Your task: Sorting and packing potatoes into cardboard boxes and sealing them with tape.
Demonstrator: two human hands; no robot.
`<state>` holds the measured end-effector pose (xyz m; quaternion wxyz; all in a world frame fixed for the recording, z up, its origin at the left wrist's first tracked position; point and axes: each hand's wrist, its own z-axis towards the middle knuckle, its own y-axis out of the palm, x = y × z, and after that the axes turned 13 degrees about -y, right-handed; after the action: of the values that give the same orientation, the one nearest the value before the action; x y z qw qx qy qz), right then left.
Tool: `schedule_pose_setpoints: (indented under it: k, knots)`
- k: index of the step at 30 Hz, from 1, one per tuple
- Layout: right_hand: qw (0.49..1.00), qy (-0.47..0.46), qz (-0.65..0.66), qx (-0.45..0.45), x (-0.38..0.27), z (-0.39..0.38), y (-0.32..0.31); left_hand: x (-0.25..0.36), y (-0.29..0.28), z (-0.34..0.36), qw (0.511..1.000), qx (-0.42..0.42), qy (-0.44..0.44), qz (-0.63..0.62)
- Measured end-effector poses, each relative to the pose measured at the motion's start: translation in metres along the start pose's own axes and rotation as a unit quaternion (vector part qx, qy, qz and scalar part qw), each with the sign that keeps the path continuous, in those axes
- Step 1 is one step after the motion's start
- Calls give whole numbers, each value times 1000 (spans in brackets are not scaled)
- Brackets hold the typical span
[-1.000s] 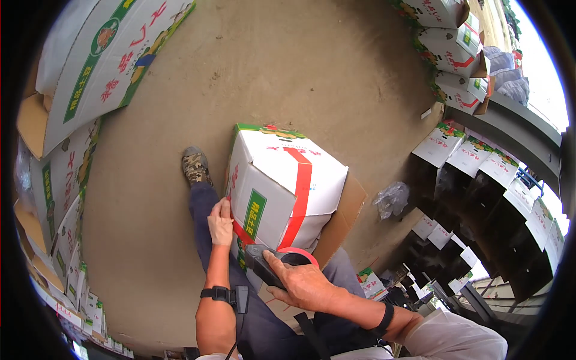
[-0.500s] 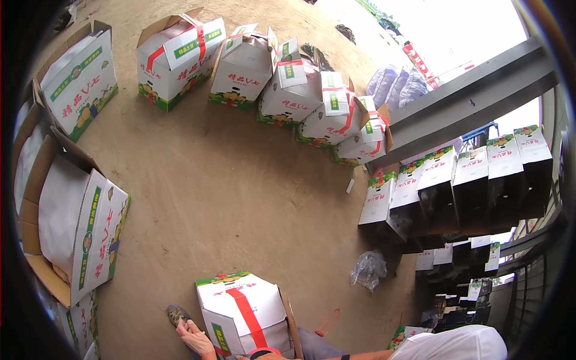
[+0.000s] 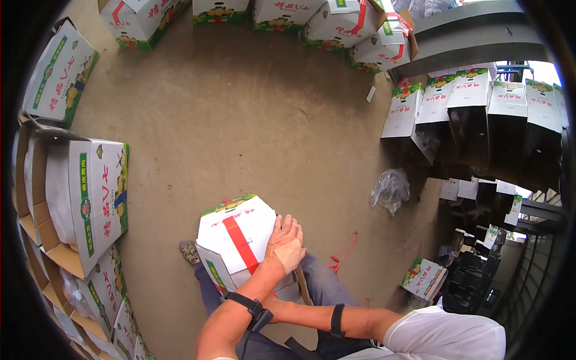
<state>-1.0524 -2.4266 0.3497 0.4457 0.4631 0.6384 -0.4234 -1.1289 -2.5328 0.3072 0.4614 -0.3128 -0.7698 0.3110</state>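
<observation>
Box risen into view, left hand (image 3: 287, 243) fingers flat on taped carton (image 3: 237, 240), right hand hidden, state unclear.

1. A wide stretch of bare concrete floor (image 3: 240, 120) lies open ahead of the taped box (image 3: 237, 240); a hand could sweep forward there with nothing in the way.
2. The left hand (image 3: 287, 246) lies flat on the box's right edge, with the right forearm crossing beneath it, so that side is closed off.
3. On the left, open cartons (image 3: 90, 198) stand in a close row, leaving only a floor strip beside the box.
4. To the right, a red strap (image 3: 345, 252) and a crumpled plastic bag (image 3: 390, 189) lie on the floor.
5. Stacked cartons (image 3: 480, 102) wall the far right, and another row of boxes (image 3: 282, 15) lines the far edge.
</observation>
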Motion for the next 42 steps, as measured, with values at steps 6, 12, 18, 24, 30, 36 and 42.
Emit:
schedule_pose_setpoints:
  k: [6, 12, 18, 24, 30, 36, 42]
  knots:
    - [974, 91, -68, -194, -26, -10, -51, -69, 2, -32, 995, -55, -88, 0]
    - [977, 82, -34, -194, 6, -98, -128, -71, 13, -19, 991, -65, -117, -7]
    - [953, 226, -106, -171, 100, -184, -222, -72, 14, -17, 989, -81, -125, 7]
    - [937, 266, -187, -125, 164, -154, -181, -60, 2, -5, 987, -83, -138, -2]
    - [921, 331, -203, -15, 218, -80, -108, -74, 12, -12, 989, -74, -125, 1]
    - [900, 399, -174, 31, 129, -86, -142, -59, 1, -34, 992, -21, -122, 22]
    - [891, 344, -241, 173, -19, -72, -208, -21, -46, -92, 931, 58, -253, -257]
